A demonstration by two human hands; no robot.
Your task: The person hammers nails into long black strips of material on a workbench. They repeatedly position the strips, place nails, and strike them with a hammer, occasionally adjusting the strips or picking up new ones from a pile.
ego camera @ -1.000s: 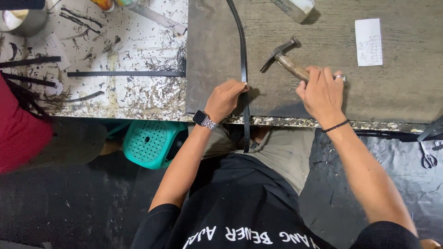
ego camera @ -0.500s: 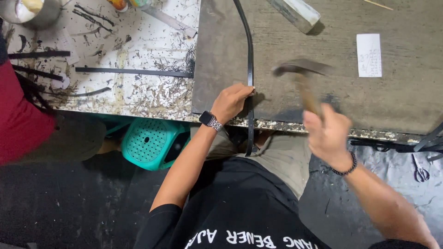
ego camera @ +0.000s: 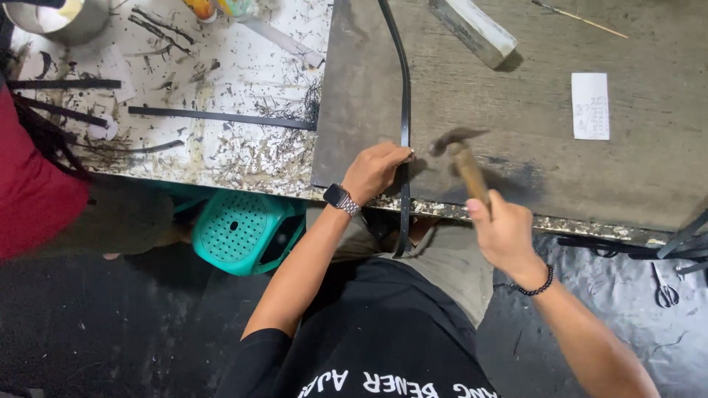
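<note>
Head view: left hand (ego camera: 375, 171) pins strip (ego camera: 403, 110) at bench (ego camera: 590, 177) edge.
Right hand (ego camera: 504, 232): grips wooden-handled hammer (ego camera: 463, 158), blurred.

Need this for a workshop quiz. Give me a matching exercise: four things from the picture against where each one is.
1. hammer
2. black strip
3. paper slip
4. scissors

A. on the floor, at the right
B. lying alone on the grey board
C. in the right hand
D. under the left hand

Pairs: 1-C, 2-D, 3-B, 4-A
</note>
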